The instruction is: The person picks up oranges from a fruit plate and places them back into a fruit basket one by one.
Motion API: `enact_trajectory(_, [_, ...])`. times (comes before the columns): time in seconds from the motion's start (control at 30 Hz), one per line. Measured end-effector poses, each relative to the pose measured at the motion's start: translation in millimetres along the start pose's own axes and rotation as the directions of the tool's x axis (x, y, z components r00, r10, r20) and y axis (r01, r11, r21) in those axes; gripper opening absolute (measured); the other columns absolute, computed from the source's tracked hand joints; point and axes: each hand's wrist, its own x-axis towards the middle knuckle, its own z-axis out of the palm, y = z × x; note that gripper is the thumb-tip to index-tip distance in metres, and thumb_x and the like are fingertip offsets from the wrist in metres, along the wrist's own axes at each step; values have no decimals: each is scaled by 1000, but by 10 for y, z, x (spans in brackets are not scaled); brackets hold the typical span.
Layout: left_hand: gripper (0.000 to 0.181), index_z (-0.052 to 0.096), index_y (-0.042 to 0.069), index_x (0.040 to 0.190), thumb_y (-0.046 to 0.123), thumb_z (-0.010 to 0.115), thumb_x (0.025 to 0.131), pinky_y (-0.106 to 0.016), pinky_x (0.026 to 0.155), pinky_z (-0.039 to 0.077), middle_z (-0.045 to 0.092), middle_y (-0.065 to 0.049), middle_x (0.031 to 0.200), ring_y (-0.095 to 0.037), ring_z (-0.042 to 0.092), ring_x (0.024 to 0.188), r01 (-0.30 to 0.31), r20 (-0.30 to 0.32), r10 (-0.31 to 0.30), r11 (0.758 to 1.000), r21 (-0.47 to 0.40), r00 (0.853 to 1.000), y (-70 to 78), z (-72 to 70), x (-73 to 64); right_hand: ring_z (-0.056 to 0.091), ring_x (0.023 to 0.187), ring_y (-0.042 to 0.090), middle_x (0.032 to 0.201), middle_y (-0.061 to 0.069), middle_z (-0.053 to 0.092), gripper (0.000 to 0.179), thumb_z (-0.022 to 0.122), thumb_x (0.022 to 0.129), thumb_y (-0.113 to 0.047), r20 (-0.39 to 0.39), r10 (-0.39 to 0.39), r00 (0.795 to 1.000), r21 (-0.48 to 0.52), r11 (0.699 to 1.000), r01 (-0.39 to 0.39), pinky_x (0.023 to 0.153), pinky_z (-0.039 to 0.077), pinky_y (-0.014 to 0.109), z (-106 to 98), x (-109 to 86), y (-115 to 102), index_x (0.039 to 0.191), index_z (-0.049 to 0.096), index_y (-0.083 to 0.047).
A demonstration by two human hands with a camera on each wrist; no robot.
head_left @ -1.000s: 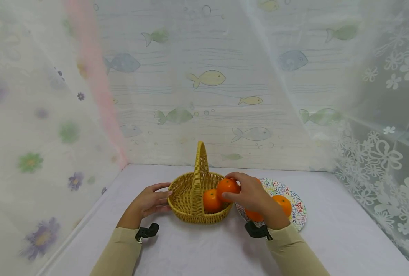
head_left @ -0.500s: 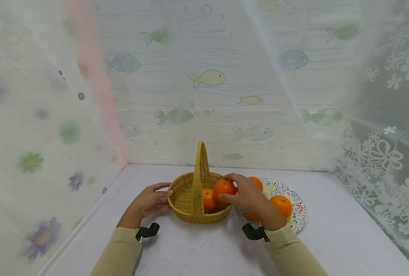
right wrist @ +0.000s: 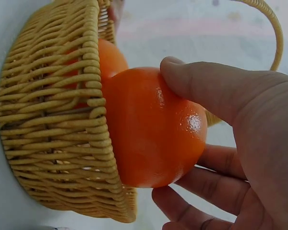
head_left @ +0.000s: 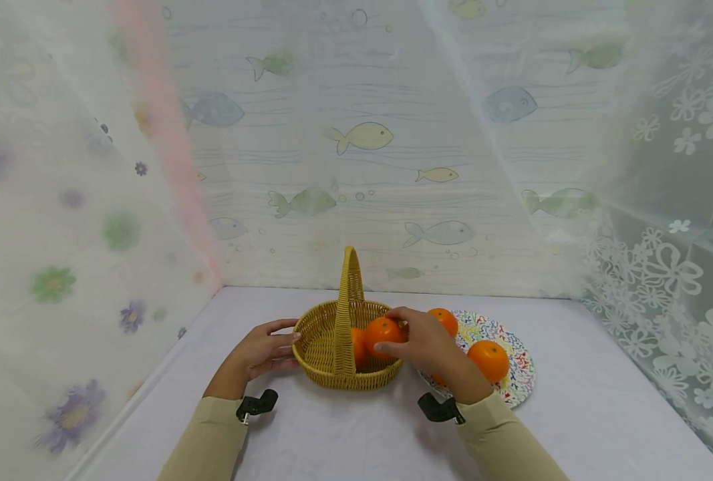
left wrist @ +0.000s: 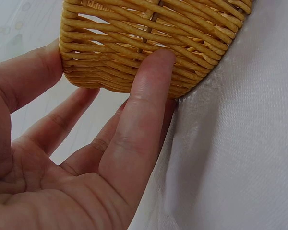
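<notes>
A yellow wicker basket point(head_left: 319, 344) with a tall arched handle stands on the white cloth. My left hand point(head_left: 262, 351) holds its left end, fingers spread against the weave point(left wrist: 110, 52) near the base in the left wrist view. My right hand point(head_left: 431, 342) grips an orange point(head_left: 383, 336) between thumb and fingers at the basket's right rim. In the right wrist view the held orange point(right wrist: 156, 127) is partly inside the rim, against a second orange point(right wrist: 112, 57) in the basket. That second orange point(head_left: 357, 347) is partly hidden behind the handle and the held one.
Right of the basket lies a round plate point(head_left: 520, 371) with a colourful pattern. On it sit an orange point(head_left: 488, 361) at the front, another orange point(head_left: 444, 322) at the back, and one mostly hidden by the right wrist. Patterned curtains point(head_left: 362, 200) surround the table.
My right hand has moved a little left and down with its orange, deeper into the basket. The orange inside has shifted left, further behind the handle. My left hand stays put.
</notes>
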Motion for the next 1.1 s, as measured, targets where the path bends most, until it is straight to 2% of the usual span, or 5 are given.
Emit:
enact_trajectory(0.4, [58, 51, 16, 152, 21, 73, 98, -49, 89, 62, 63, -20, 140, -34, 71, 115, 8, -5, -8, 1000, -5, 1000, 3, 0, -17, 63, 104, 16, 123, -3, 71, 67, 87, 80, -51, 67, -66, 996, -27, 997, 68, 97, 57, 41, 61, -2, -75, 135, 67, -18])
enact_trajectory(0.73, [57, 52, 16, 151, 21, 73, 98, -50, 89, 62, 63, -19, 138, -34, 71, 114, 12, -12, -12, 1000, -4, 1000, 8, 12, -7, 64, 103, 17, 118, -4, 71, 60, 87, 81, -50, 88, -105, 991, 6, 994, 105, 94, 57, 39, 142, -18, -84, 130, 69, -19])
enact_trajectory(1.0, [60, 52, 15, 151, 22, 75, 97, -51, 90, 62, 62, -19, 139, -33, 71, 113, 6, -6, -6, 1000, -12, 1000, 0, 3, 0, 68, 97, 16, 109, -3, 73, 36, 83, 89, -34, 118, -147, 982, 10, 989, 147, 83, 59, 32, 218, -19, -93, 119, 73, -15])
enact_trajectory(1.1, [61, 52, 15, 151, 23, 76, 96, -51, 91, 61, 62, -19, 140, -32, 71, 112, 9, -6, -9, 1000, -11, 1000, 3, -1, 0, 68, 96, 17, 108, -2, 73, 33, 82, 90, -31, 122, -155, 980, 11, 988, 155, 82, 59, 33, 224, -16, -86, 117, 73, -14])
